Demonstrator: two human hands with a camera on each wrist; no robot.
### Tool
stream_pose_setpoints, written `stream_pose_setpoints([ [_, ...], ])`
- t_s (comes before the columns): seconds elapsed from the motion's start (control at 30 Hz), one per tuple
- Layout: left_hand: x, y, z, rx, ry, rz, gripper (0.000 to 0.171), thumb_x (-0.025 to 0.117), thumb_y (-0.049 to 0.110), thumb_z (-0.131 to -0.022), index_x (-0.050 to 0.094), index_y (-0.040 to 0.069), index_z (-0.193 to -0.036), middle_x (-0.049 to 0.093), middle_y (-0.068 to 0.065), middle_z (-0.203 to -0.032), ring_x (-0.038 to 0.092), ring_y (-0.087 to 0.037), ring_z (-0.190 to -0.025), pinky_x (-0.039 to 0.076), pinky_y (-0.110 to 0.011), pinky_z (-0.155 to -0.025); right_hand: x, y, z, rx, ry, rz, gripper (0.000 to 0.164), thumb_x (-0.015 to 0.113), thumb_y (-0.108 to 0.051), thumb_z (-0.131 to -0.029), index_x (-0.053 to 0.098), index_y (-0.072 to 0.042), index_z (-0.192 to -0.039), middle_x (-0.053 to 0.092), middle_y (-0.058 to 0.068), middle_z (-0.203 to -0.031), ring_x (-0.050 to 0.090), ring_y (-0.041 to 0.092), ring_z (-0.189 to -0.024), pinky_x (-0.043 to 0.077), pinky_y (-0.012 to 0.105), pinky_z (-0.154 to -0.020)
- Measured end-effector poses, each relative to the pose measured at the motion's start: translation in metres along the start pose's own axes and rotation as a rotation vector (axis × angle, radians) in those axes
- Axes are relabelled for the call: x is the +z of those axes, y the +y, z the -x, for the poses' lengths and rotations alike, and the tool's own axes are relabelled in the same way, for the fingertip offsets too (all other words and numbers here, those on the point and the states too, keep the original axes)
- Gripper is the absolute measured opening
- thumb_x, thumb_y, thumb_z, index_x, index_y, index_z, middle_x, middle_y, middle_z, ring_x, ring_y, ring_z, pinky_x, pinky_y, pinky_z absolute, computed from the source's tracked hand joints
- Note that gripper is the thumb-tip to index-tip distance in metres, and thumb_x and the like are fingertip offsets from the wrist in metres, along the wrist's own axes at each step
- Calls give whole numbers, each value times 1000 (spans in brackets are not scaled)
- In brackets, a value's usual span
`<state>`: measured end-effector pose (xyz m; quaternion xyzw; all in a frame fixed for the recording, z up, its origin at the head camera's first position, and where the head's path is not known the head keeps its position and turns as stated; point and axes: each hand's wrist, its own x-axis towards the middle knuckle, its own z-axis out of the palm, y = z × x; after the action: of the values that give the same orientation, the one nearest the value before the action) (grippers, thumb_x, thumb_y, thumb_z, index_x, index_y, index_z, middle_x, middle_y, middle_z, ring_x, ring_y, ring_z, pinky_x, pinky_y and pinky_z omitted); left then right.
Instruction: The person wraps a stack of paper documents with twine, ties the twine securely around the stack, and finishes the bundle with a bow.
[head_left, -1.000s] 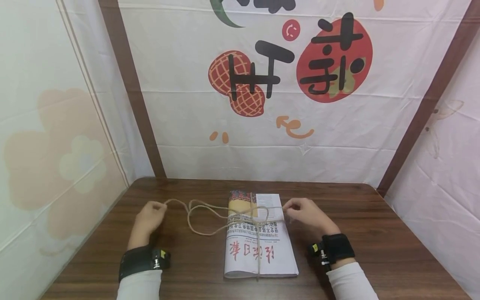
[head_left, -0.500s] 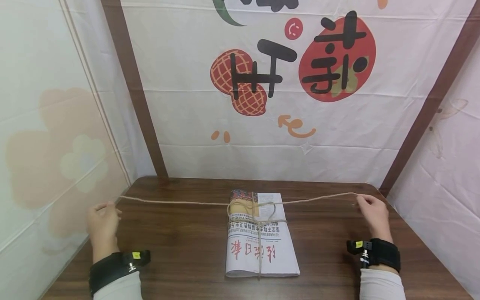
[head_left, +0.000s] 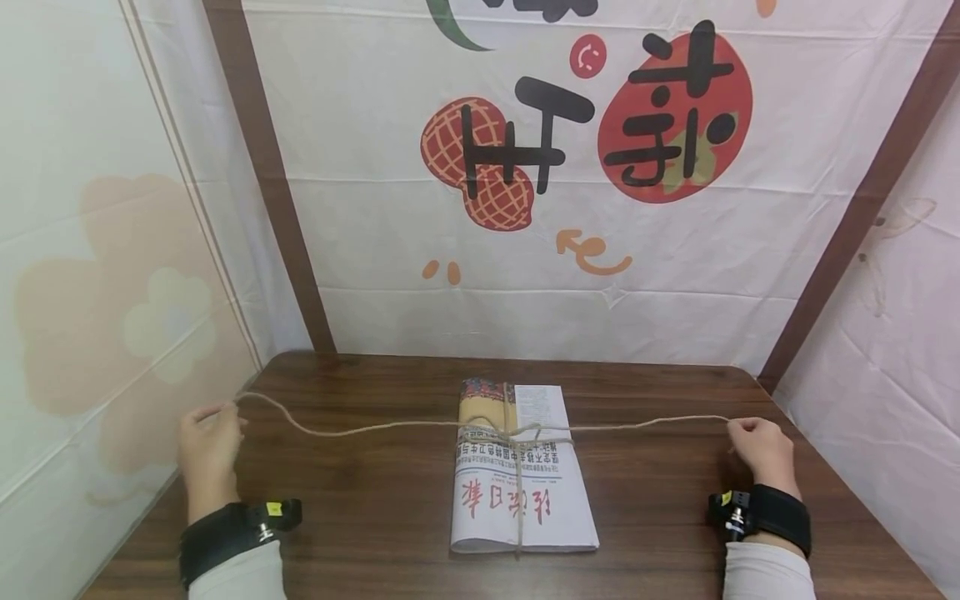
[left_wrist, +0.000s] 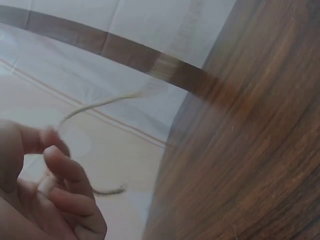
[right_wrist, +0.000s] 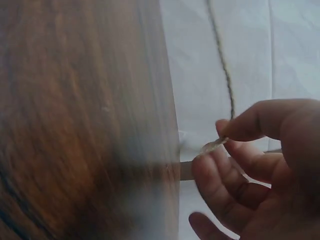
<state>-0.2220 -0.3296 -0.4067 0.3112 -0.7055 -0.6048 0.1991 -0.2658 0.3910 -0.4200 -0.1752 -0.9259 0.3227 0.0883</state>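
A folded bundle of newspapers [head_left: 491, 521] lies on the table, wrapped lengthwise and crosswise with thin tan twine [head_left: 637, 426]. The wraps cross near the middle of the top sheet, where a small loop of twine shows. My left hand [head_left: 210, 446], out at the table's left side, pinches one end of the twine, and that length sags in a wave. In the left wrist view a short tail of twine [left_wrist: 110, 192] sticks out past the fingers. Far to the right, my right hand [head_left: 765, 450] pinches the other end between thumb and fingers.
The brown wooden table [head_left: 360, 517] has rounded far corners and meets a printed white cloth wall [head_left: 360, 233] at the back. More cloth walls stand on the left and right. Black straps with small cameras [head_left: 780, 521] sit on both wrists.
Both hands have moved apart, drawing the twine out to each side and shrinking its loose loops over the bundle. In the last half second the right hand lowered slightly and the left length slackened.
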Motion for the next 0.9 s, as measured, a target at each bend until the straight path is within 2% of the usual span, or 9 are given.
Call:
stream_pose_setpoints([
  [0.07, 3, 2, 2, 16, -22, -38, 51, 43, 28, -102, 31, 12, -148, 66, 9, -93, 57, -16, -89, 41, -40, -87, 0, -4, 2, -10, -49, 43, 46, 41, -28, -96, 61, 7, -118, 60, 33, -118, 51, 49, -109, 40, 57, -83],
  [0.13, 8, 5, 4, 35, -57, -70, 62, 41, 27, -101, 18, 10, -155, 67, -3, -111, 58, -24, -102, 40, -48, -97, -1, -9, 3, -11, -83, 68, 50, 41, -30, -98, 55, 7, -128, 52, 35, -130, 47, 53, -115, 36, 65, -88],
  [0.23, 16, 10, 8, 95, -127, -125, 68, 39, 32, -102, 8, 11, -159, 53, -20, -140, 49, -40, -125, 31, -62, -107, -1, -16, 4, -24, -105, 77, 54, 40, -34, -101, 49, 6, -136, 41, 37, -142, 39, 57, -124, 28, 71, -93],
  [0.3, 23, 15, 11, 144, -181, -145, 69, 38, 36, -103, 6, 11, -160, 43, -26, -148, 42, -46, -132, 29, -66, -107, 0, -21, 4, -54, -93, 68, 53, 41, -34, -102, 50, 5, -136, 42, 36, -142, 40, 56, -125, 27, 71, -94],
  [0.4, 39, 23, 17, 231, -255, -184, 68, 38, 42, -105, 13, 13, -160, 43, -27, -148, 44, -47, -130, 34, -65, -104, 5, -29, 4, -154, -86, 47, 49, 43, -31, -103, 52, 6, -134, 47, 36, -138, 44, 55, -121, 32, 68, -94],
  [0.47, 52, 27, 23, 323, -314, -228, 64, 37, 44, -106, 21, 13, -159, 50, -25, -143, 50, -44, -125, 38, -61, -101, 10, -36, 4, -242, -102, 24, 45, 44, -28, -104, 54, 5, -133, 50, 35, -135, 48, 54, -119, 38, 65, -93],
  [0.67, 99, 29, 41, 606, -565, -392, 51, 41, 45, -107, 40, 12, -147, 60, -21, -134, 57, -43, -119, 43, -62, -97, 31, -69, 11, -468, -239, -45, 36, 52, -26, -105, 61, -2, -131, 58, 27, -131, 54, 46, -119, 46, 59, -91],
  [0.77, 122, 26, 54, 666, -679, -450, 48, 44, 44, -106, 46, 13, -142, 60, -21, -132, 58, -44, -118, 43, -62, -97, 48, -91, 18, -540, -336, -48, 36, 58, -30, -103, 64, -6, -128, 62, 19, -129, 56, 40, -120, 46, 57, -94],
  [0.9, 149, 21, 73, 665, -797, -480, 48, 46, 44, -106, 49, 12, -142, 58, -21, -136, 55, -44, -122, 41, -62, -100, 74, -123, 34, -602, -455, 0, 38, 65, -38, -97, 68, -11, -124, 66, 8, -125, 58, 31, -120, 45, 53, -98],
])
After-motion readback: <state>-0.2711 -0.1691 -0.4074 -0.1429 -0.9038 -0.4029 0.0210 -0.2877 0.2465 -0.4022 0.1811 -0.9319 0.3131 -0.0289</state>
